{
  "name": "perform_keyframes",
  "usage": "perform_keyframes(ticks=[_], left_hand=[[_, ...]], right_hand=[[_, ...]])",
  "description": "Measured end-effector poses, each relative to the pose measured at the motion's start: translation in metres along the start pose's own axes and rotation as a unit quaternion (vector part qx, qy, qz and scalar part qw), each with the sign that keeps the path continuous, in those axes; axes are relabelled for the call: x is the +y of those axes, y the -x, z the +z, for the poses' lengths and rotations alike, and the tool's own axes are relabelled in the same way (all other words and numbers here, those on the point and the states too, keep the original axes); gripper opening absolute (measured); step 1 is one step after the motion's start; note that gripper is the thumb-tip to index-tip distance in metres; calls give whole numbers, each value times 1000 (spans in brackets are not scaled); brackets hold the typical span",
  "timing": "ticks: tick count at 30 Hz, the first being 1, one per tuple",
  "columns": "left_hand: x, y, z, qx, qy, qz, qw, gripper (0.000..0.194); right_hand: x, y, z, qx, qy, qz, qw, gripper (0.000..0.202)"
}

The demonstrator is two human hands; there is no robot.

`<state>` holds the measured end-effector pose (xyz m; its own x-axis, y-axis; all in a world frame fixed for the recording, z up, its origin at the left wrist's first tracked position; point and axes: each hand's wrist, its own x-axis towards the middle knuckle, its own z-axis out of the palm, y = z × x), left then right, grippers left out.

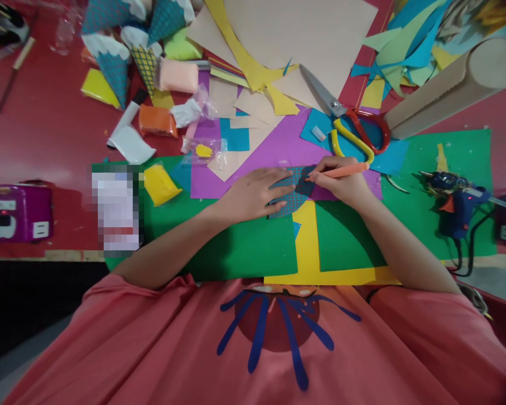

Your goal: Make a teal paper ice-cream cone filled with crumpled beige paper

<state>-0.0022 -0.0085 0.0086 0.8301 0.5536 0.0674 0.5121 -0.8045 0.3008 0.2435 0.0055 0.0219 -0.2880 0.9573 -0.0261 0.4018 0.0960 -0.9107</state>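
Observation:
My left hand (259,194) lies flat with its fingers spread over a blue paper piece (297,194) marked with a grid of lines. That piece has a curved right edge and rests across purple and green sheets. In my right hand (341,183) is an orange pen (348,170), gripped between thumb and fingers. Its tip is at the upper right part of the blue piece, in a shadow, so I cannot tell whether it touches. Just beyond my right hand lie scissors (335,106) with red and yellow handles, their blades pointing away from me.
A blue glue gun (461,208) with its cord lies at right, near a beige paper roll (447,90). Grid-patterned paper cones (109,62) and clay packets (158,121) crowd the upper left. A purple power socket block (21,212) sits at far left, paper scraps (409,50) at upper right.

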Motion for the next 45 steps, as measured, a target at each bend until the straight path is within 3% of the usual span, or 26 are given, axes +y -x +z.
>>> perform_keyframes(ticks=[6, 20, 30, 45], left_hand=[[1, -3, -2, -6, 2, -6, 1000, 42], [-3, -3, 1, 2, 20, -18, 1000, 42], [0, -4, -5, -38, 31, -43, 998, 45], [-2, -2, -1, -30, 3, -24, 999, 45]], right_hand=[[2, 3, 0, 45, -87, 27, 995, 20], [6, 5, 6, 46, 33, -22, 998, 17], [1, 7, 3, 3, 48, -10, 999, 17], [-4, 9, 2, -53, -2, -4, 999, 21]])
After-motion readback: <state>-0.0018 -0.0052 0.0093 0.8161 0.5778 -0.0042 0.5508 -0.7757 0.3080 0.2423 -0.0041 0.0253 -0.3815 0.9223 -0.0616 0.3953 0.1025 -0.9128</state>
